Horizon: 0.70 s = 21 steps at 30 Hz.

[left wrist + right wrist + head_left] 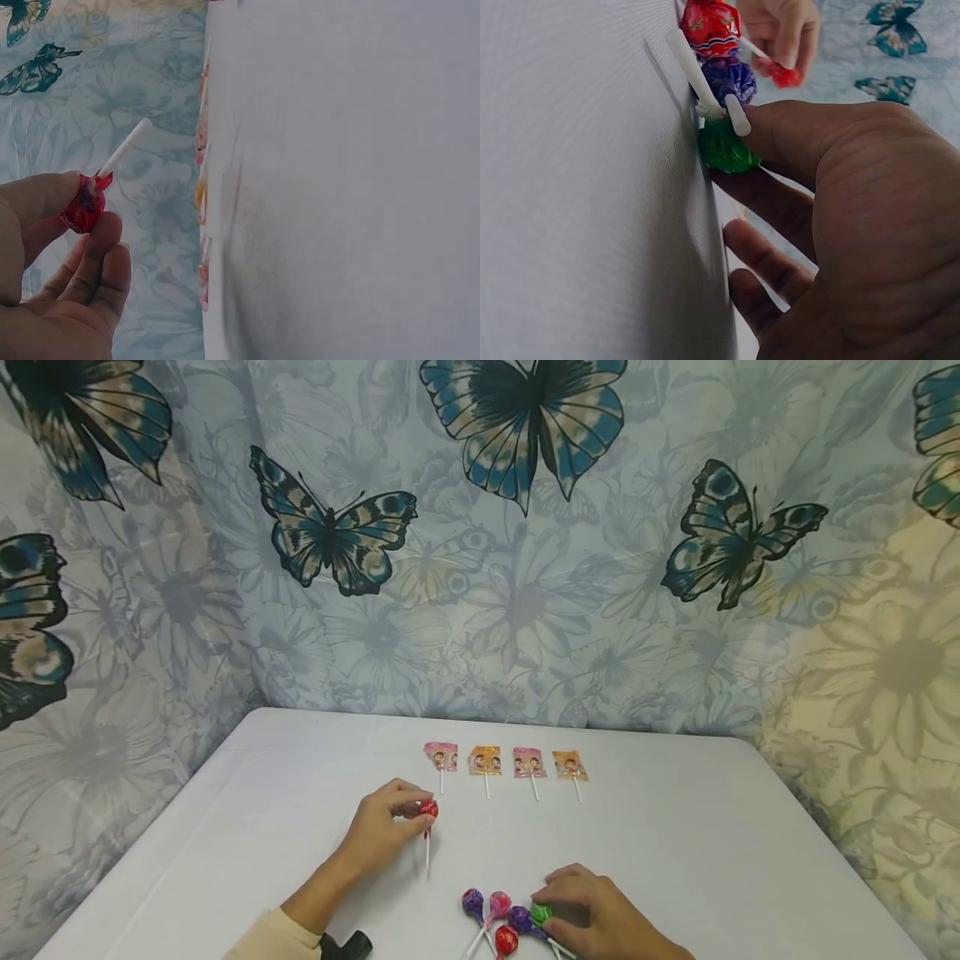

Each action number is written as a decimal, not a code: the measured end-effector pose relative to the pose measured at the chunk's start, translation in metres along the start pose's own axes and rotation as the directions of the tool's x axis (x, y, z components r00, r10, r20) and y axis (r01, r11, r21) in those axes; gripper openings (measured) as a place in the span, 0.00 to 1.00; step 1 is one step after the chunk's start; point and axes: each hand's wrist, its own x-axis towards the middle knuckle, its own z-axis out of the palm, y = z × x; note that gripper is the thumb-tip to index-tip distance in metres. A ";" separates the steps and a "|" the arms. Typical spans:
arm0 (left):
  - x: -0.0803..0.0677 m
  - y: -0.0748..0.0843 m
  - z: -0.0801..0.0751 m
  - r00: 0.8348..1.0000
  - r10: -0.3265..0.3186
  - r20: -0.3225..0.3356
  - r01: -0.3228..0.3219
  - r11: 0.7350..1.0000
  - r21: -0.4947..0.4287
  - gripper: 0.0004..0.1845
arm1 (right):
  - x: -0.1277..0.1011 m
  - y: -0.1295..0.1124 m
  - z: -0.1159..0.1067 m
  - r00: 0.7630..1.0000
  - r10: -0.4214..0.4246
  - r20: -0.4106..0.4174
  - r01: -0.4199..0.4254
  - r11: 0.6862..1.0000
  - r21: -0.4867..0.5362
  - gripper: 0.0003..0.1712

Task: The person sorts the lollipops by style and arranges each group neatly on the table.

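My left hand [381,833] pinches a red-wrapped lollipop [428,808] by its head between thumb and fingers, the white stick hanging down toward the table. In the left wrist view the same red lollipop [84,206] shows its stick free of the fingers. Near the front of the table, my right hand [603,914] has thumb and index finger on either side of a green lollipop [541,913], pinching its head. Against the green one lies a purple lollipop [519,918]. Another purple lollipop [472,903], a pink lollipop [498,905] and a red lollipop [507,941] lie close by, sticks crossing.
Across the far part of the white table [675,827] lie flat lollipops in a row: pink [441,756], orange [485,760], pink [529,762] and orange [571,765]. A butterfly-patterned cloth [525,610] hangs behind the table. Beside the left wrist is a black object [348,946].
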 end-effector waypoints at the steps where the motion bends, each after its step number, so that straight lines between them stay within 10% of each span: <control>1: 0.002 -0.001 0.000 1.000 -0.010 -0.001 0.010 1.000 0.000 0.13 | 0.000 0.000 0.000 1.000 0.001 0.002 -0.001 1.000 0.003 0.13; 21: 0.025 -0.022 0.004 0.995 -0.077 0.071 0.075 0.997 0.033 0.14 | 0.001 -0.001 0.000 1.000 0.012 0.014 -0.012 1.000 0.004 0.12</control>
